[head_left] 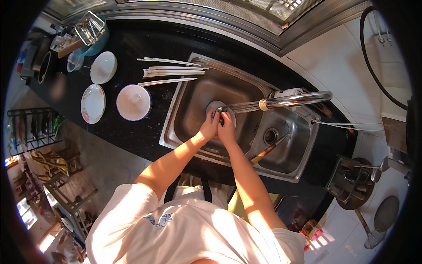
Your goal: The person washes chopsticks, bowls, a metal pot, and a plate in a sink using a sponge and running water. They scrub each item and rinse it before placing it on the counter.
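Over the left basin of the steel sink, my left hand and my right hand are close together with fingers curled in. Between the fingertips shows a small dark and green thing, too small to name. A white bowl lies beneath my hands in the basin, partly covered by them. Water runs from the curved metal faucet toward my fingers and the bowl.
Several white chopsticks lie left of the sink, some reaching over its rim. Beyond them stand a blue-rimmed bowl, a white bowl and a floral plate. A wooden-handled tool rests in the right basin.
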A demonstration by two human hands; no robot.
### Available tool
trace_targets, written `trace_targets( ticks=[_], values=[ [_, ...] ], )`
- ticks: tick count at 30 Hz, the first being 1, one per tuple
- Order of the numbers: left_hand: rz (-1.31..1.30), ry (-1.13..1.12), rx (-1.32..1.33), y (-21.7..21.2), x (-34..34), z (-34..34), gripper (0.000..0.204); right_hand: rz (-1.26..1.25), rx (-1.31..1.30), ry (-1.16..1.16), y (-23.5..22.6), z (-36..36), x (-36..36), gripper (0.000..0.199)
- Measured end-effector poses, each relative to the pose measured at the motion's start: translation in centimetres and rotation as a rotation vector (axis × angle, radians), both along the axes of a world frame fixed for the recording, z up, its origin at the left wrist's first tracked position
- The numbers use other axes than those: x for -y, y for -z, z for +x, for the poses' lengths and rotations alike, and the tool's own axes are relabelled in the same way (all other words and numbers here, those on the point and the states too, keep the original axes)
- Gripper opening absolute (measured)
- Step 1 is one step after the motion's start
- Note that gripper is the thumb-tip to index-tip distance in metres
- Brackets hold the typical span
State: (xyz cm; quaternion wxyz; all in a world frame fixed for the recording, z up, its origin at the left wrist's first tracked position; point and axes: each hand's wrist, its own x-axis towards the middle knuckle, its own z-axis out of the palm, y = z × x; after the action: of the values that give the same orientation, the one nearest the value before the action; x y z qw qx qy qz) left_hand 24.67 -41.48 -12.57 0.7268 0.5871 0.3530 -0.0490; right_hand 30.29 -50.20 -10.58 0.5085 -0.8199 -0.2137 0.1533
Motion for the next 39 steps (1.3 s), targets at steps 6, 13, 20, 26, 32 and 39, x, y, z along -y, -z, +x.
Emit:
trace_targets(
  ticks=[6,13,20,26,32,39],
  values=[
    [0.374,0.106,0.145,0.0,-2.0,0.1,0.049,-0.195,0.077,-0.448,0.0,1.3,1.2,0.022],
    [-0.131,0.1,-0.092,-3.6,-2.5,0.1,0.052,-0.321,0.556,-0.506,-1.2,2.8,1.7,0.023],
    [-0.225,0.051,-0.095,-3.0,-2.2,0.3,0.054,0.033,0.031,-0.336,1.2,0.3,1.5,0.025],
    [0.283,0.051,0.013,1.2,-1.1,-0.3,0.049,-0.352,0.026,-0.464,-4.8,1.8,2.4,0.021],
    [0.227,-0.109,-0.035,4.7,-1.2,0.1,0.039,-0.04,0.281,0.145,-6.3,0.2,5.7,0.018],
    [-0.536,-0.094,0.061,-4.9,0.2,2.2,0.04,-0.08,0.581,0.107,-6.3,-1.1,4.0,0.021]
  ],
)
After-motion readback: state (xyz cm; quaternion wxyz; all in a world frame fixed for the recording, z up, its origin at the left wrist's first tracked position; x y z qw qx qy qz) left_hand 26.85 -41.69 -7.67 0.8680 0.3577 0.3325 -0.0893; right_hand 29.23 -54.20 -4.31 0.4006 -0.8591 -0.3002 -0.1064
